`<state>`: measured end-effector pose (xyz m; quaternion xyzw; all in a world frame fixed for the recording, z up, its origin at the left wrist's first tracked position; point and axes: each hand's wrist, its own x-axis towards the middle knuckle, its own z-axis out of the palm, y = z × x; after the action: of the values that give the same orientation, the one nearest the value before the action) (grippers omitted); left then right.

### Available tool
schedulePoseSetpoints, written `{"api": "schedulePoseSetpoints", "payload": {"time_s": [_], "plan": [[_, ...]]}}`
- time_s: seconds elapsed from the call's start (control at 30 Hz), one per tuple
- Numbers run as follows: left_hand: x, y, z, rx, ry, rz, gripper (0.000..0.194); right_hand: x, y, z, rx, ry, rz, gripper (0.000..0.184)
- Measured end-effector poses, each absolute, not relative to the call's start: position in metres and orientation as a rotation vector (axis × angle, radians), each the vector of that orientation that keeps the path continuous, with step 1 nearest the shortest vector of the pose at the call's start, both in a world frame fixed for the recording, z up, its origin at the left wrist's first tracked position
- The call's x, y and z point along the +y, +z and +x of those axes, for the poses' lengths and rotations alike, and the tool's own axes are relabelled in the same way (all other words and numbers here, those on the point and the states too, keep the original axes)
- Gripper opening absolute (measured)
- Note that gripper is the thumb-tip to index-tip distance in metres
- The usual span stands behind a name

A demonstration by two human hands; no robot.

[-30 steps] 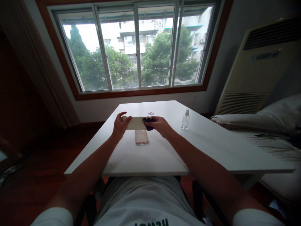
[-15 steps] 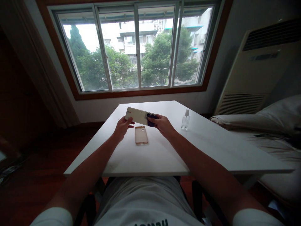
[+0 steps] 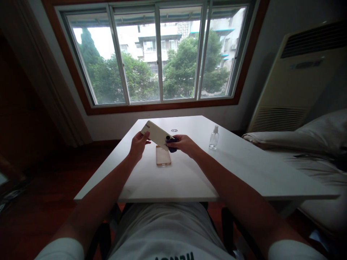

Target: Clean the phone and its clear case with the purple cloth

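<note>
A pale gold phone [image 3: 156, 134] is held tilted above the white table [image 3: 189, 173], its left end higher. My left hand [image 3: 138, 145] pinches that left end. My right hand [image 3: 182, 143] grips the phone's right end, by the camera, together with a small dark blue cloth [image 3: 171, 146] bunched under the fingers. Right beneath the phone a tan phone case [image 3: 163, 157] lies flat on the table.
A small clear spray bottle [image 3: 214, 138] stands on the table to the right of my hands. A small dark mark [image 3: 174, 130] sits near the far edge. A bed with pillows [image 3: 311, 141] lies to the right, an air-conditioning unit [image 3: 298, 79] behind it.
The phone went from level and low over the case to raised and tilted, left end up. My right hand with the cloth has stayed on its right end.
</note>
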<state>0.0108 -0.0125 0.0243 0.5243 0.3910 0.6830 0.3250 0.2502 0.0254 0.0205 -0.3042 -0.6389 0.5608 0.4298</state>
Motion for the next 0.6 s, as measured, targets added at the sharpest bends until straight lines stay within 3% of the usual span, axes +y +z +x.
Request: {"api": "schedulePoseSetpoints", "payload": {"time_s": [0.6], "plan": [[-0.016, 0.026, 0.014, 1.032, 1.795, 1.512, 0.044, 0.024, 0.005, 0.242, -1.994, 1.194, -0.900, 0.038]]}}
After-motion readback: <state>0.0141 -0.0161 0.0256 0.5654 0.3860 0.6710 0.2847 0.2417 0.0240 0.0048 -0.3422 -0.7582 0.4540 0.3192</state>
